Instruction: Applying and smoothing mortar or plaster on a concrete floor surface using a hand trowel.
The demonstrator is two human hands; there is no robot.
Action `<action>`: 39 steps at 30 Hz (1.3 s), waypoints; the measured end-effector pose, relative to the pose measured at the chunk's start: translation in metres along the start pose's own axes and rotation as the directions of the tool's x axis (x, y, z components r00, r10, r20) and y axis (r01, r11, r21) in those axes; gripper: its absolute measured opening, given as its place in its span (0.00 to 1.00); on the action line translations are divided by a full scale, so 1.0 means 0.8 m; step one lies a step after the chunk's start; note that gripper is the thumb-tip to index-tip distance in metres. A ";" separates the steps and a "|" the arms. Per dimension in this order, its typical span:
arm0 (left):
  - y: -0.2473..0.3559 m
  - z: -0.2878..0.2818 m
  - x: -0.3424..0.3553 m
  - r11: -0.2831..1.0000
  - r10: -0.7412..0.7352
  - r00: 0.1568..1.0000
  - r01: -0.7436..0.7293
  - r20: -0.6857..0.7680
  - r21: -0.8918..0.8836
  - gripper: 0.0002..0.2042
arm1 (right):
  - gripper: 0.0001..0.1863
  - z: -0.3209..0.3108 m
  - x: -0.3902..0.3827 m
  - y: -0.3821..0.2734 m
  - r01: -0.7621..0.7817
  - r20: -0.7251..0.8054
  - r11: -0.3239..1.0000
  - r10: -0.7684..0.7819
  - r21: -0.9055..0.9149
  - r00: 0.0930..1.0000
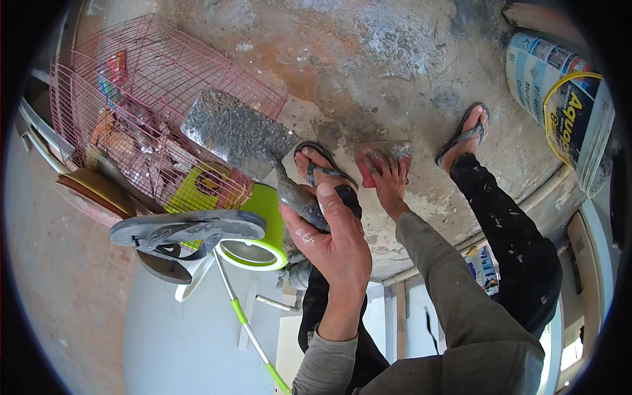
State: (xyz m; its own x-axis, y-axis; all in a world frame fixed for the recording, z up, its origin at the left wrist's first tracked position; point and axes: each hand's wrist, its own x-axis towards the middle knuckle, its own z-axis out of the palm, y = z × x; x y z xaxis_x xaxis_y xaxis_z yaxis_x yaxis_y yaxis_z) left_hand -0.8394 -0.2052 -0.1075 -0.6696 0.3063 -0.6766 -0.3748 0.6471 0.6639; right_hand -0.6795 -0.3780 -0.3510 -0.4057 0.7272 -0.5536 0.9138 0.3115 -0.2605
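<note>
My left hand [339,240] is closed round the mortar-caked handle of a trowel [240,128]. Rough grey mortar coats its broad blade, which points up and left over the wire cage. Lower and farther right, my right hand [390,174] reaches down to the floor. Its fingers lie over a flat red piece [366,172] and seem to grip it; the palm hides most of it, so its exact kind does not show. Grey smears mark that piece's right side. My sandalled feet [319,164] stand on either side of the right hand.
A pink wire cage [164,85] lies at left. By it stand a lime-green bucket [266,210], a loose grey flip-flop [197,227] and a green-and-white pole [240,313]. Paint buckets [526,76] are at upper right. The concrete floor [395,39] is stained.
</note>
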 end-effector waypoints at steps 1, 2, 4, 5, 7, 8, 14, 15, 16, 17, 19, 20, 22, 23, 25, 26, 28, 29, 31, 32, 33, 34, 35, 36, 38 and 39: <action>-0.004 -0.006 0.004 1.000 -0.007 1.000 0.007 0.005 -0.001 0.09 | 0.34 0.005 -0.001 -0.004 0.001 -0.014 1.000 -0.001 -0.015 1.000; -0.008 -0.011 0.007 1.000 -0.009 1.000 0.009 -0.001 0.024 0.10 | 0.34 0.009 -0.002 -0.005 -0.004 -0.010 1.000 0.004 -0.020 1.000; -0.011 -0.013 0.013 0.999 -0.012 1.000 0.012 -0.002 0.049 0.10 | 0.34 0.012 0.001 -0.008 -0.012 -0.014 1.000 0.012 -0.026 1.000; -0.010 -0.009 0.015 1.000 -0.026 1.000 0.026 0.001 0.015 0.10 | 0.34 0.013 0.010 -0.007 -0.017 -0.014 0.999 0.016 -0.028 1.000; -0.011 -0.004 0.016 0.999 -0.047 0.999 0.048 0.025 -0.018 0.10 | 0.34 0.015 0.044 0.005 -0.039 -0.112 0.998 0.034 -0.048 0.993; -0.015 -0.006 0.017 0.998 -0.055 0.998 0.056 0.031 -0.014 0.10 | 0.31 0.007 0.078 0.011 -0.063 -0.163 0.997 0.054 -0.054 0.985; -0.013 0.006 0.035 0.990 0.106 0.986 -0.116 0.127 0.076 0.10 | 0.20 -0.204 0.403 0.066 -0.330 -0.511 0.940 0.241 -0.089 0.825; -0.005 0.007 0.034 0.995 0.068 0.991 -0.076 0.113 0.069 0.10 | 0.15 -0.264 0.438 0.079 -0.271 -0.587 0.959 0.265 0.079 0.765; 0.006 0.010 0.031 0.998 0.026 0.994 -0.032 0.103 0.057 0.10 | 0.12 -0.307 0.457 0.088 -0.193 -0.652 0.953 0.300 0.232 0.697; 0.015 0.009 0.029 0.998 0.029 0.994 -0.034 0.106 0.055 0.10 | 0.12 -0.323 0.445 0.087 -0.194 -0.655 0.953 0.300 0.231 0.694; 0.012 0.010 0.031 0.996 0.037 0.991 -0.047 0.131 0.071 0.10 | 0.14 -0.345 0.414 0.090 -0.061 -0.673 0.998 0.040 -0.009 0.739; 0.015 0.014 0.026 0.997 0.046 0.988 -0.055 0.145 0.059 0.10 | 0.17 -0.321 0.406 0.094 -0.245 -0.362 0.953 0.168 -0.177 0.917; 0.010 0.010 0.032 0.998 0.042 0.993 -0.046 0.107 0.035 0.11 | 0.16 -0.247 0.307 0.044 -0.005 -0.452 0.992 -0.052 -0.124 0.891; 0.004 0.012 0.031 0.997 0.072 0.994 -0.073 0.082 0.007 0.11 | 0.17 -0.216 0.250 0.018 0.011 -0.272 0.987 -0.054 -0.157 0.961; 0.007 0.021 0.024 0.997 0.077 0.994 -0.079 0.084 0.019 0.11 | 0.23 -0.134 0.160 -0.023 0.188 -0.013 0.980 -0.189 -0.067 0.982; 0.004 0.025 0.024 0.998 0.051 0.995 -0.055 0.080 0.043 0.11 | 0.26 -0.108 0.134 -0.044 0.210 -0.088 0.977 -0.206 0.032 0.975; 0.006 0.031 0.018 0.996 0.013 0.996 -0.020 0.083 0.089 0.10 | 0.34 -0.091 0.138 -0.064 0.194 -0.056 0.976 -0.200 -0.099 0.978; 0.001 0.027 0.021 0.991 0.035 0.995 -0.045 0.089 0.123 0.10 | 0.34 -0.115 0.160 -0.083 0.118 -0.093 0.987 -0.109 0.107 0.990; 0.004 0.036 0.022 0.990 0.040 0.993 -0.054 0.109 0.127 0.09 | 0.29 -0.132 0.200 -0.080 0.041 -0.149 0.952 0.005 0.302 0.989; 0.008 0.037 0.025 0.990 0.046 0.993 -0.059 0.106 0.130 0.09 | 0.29 -0.130 0.222 -0.081 0.044 -0.153 0.951 0.004 0.307 0.988; 0.012 0.039 0.028 0.993 0.047 0.992 -0.058 0.114 0.100 0.09 | 0.27 -0.130 0.247 -0.081 0.036 -0.206 0.980 0.006 0.197 0.978; 0.016 0.040 0.031 0.996 0.049 0.991 -0.058 0.122 0.068 0.09 | 0.25 -0.129 0.274 -0.077 0.021 -0.260 0.996 0.002 0.085 0.965; 0.024 0.041 0.031 0.996 0.055 0.991 -0.064 0.120 0.068 0.09 | 0.23 -0.138 0.302 -0.069 0.010 -0.267 0.998 0.006 0.061 0.964; 0.035 0.046 0.028 0.998 0.035 0.992 -0.041 0.123 0.049 0.09 | 0.22 -0.158 0.336 -0.050 -0.005 -0.276 1.000 0.013 0.030 0.961; 0.045 0.047 0.028 0.999 0.024 0.992 -0.028 0.122 0.028 0.09 | 0.17 -0.235 0.429 -0.010 -0.119 -0.545 0.993 0.099 -0.002 0.832; 0.048 0.047 0.026 0.999 0.034 0.991 -0.038 0.133 0.033 0.09 | 0.16 -0.284 0.485 0.021 -0.188 -0.570 0.981 0.185 0.055 0.801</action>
State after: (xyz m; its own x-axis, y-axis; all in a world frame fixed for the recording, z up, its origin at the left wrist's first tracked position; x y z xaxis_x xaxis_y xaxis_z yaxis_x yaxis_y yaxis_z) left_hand -0.8435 -0.1479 -0.1081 -0.5908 0.4180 -0.6901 -0.3276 0.6574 0.6786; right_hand -0.8176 0.0479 -0.3905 -0.1459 0.9884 -0.0409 0.9715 0.1354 -0.1947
